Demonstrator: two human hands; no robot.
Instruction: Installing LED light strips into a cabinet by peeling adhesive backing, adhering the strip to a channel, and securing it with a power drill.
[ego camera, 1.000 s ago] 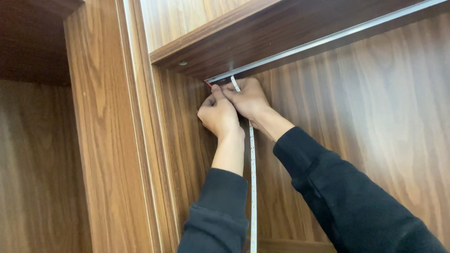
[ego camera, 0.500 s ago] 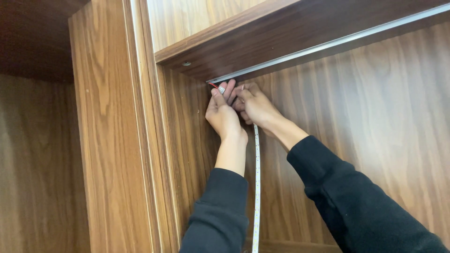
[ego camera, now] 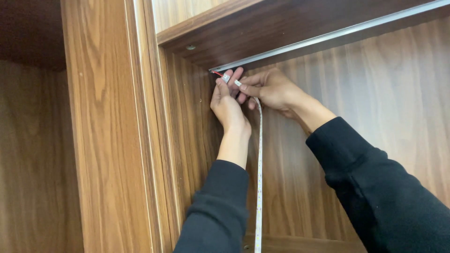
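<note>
Both my hands are raised into the top left corner of a wooden cabinet bay. My left hand [ego camera: 227, 100] pinches a small white connector [ego camera: 225, 78] with a short red wire [ego camera: 216, 73] coming from the corner. My right hand [ego camera: 269, 89] grips the upper end of a white LED strip [ego camera: 258, 168], which hangs straight down between my forearms to the bottom of the view. The strip's tip sits a finger's width from the connector. A metal channel [ego camera: 328, 35] runs along the underside of the shelf just above my fingers.
A wooden shelf [ego camera: 262, 21] with a small round fitting [ego camera: 190, 47] lies overhead. A thick vertical wood panel [ego camera: 108, 140] stands at left, with a darker open compartment [ego camera: 28, 140] beyond it. The cabinet's back panel [ego camera: 375, 103] is behind my arms.
The view has shifted slightly. My hands have drawn a little apart, exposing the connector, the red wire and the strip's tip, which my fingers covered before.
</note>
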